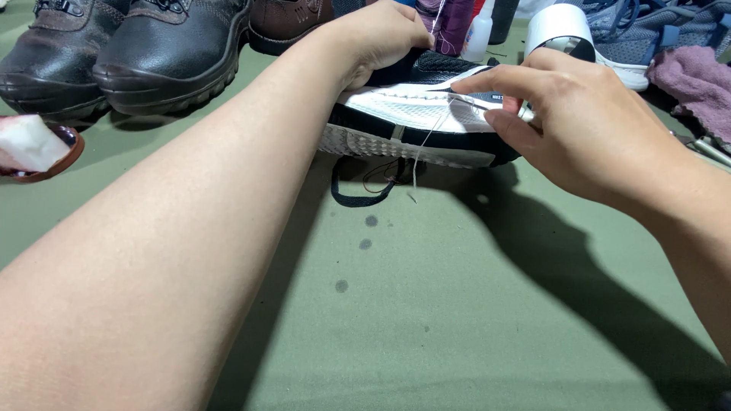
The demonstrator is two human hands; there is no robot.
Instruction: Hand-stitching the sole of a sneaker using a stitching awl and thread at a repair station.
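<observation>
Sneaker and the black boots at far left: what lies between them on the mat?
In the head view, only the left forearm crosses that stretch; under it the green mat is bare between sneaker and black boots.

We see the sneaker [415, 114] lying on its side between our hands, our left hand [381, 38] gripping it from above and our right hand [579, 114] touching it from the right. Left of our left hand stand two boots [129, 53], and nearer us a dish [46, 156]. Behind our right hand sits a tape roll [560, 30]; to its right lie a cloth [697, 80] and another shoe [647, 38]. Everything rests on the mat [426, 304].
</observation>
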